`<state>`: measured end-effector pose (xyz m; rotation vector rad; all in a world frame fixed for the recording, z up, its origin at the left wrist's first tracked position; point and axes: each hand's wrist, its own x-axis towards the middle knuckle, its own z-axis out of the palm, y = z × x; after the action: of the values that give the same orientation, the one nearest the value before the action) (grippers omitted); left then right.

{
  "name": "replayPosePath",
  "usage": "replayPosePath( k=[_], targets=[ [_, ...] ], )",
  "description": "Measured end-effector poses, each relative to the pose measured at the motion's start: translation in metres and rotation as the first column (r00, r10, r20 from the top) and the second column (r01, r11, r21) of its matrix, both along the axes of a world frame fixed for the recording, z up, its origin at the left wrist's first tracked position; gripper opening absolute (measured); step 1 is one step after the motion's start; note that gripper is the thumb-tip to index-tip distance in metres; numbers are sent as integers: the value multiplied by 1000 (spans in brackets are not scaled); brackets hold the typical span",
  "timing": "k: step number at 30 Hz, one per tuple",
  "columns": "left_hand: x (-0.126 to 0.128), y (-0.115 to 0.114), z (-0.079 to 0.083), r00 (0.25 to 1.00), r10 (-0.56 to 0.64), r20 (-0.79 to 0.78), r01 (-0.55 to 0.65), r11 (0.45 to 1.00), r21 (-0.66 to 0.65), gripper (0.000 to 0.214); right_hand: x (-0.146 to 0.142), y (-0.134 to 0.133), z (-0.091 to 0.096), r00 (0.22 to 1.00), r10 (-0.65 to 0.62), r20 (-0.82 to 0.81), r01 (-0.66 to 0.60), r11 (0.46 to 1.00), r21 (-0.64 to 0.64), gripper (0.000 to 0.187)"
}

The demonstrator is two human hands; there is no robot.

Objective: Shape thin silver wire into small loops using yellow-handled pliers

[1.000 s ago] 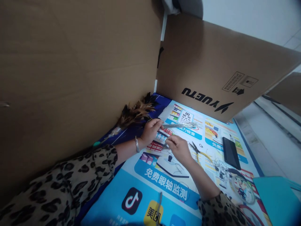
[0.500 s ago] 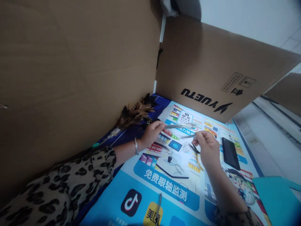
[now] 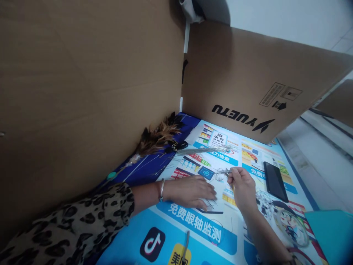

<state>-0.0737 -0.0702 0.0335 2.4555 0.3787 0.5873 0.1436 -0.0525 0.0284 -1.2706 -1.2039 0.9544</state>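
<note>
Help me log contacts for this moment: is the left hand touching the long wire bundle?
Apart. The head view shows a strip of printed sheet between the left hand and the long wire bundle.

Long bundle of thin silver wires (image 3: 205, 149), straight, lying flat across printed sheet (image 3: 129, 237). Few thin wires (image 3: 223, 171) pinched in right hand (image 3: 241, 184), roughly level. Loose wire bits (image 3: 211, 204) by left hand (image 3: 190, 191).
</note>
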Motion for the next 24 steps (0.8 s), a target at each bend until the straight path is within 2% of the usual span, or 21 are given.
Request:
replayPosePath(
  k=[5,10,14,18,21,23,24],
  targets=[
    [-2,5,-5,998,55,3,-55,997,45,44,0,-1,-4,1000,14,7,-14,1000,3,23],
    [-10,14,-4,986,87,-140,-61,981,186,43,1,-1,-7,1000,-5,-3,5,1000,13,21],
    [-25,32,-4,974,118,-194,-66,964,257,39,-1,-2,-8,1000,-3,1,3,1000,0,22],
    [-41,53,-11,931,274,-242,-183,923,338,40,-2,-6,-7,1000,24,5,-24,1000,-12,22],
    [-49,59,-12,893,386,-232,-276,875,397,40,-1,-6,-7,999,21,26,-20,1000,-8,22],
    [-50,58,-7,897,386,-217,-284,877,387,36,0,-5,-8,1000,6,30,-6,1000,5,23],
    [-49,56,-3,913,344,-218,-253,898,360,34,1,-4,-9,1000,-5,28,5,1000,14,23]
  ],
)
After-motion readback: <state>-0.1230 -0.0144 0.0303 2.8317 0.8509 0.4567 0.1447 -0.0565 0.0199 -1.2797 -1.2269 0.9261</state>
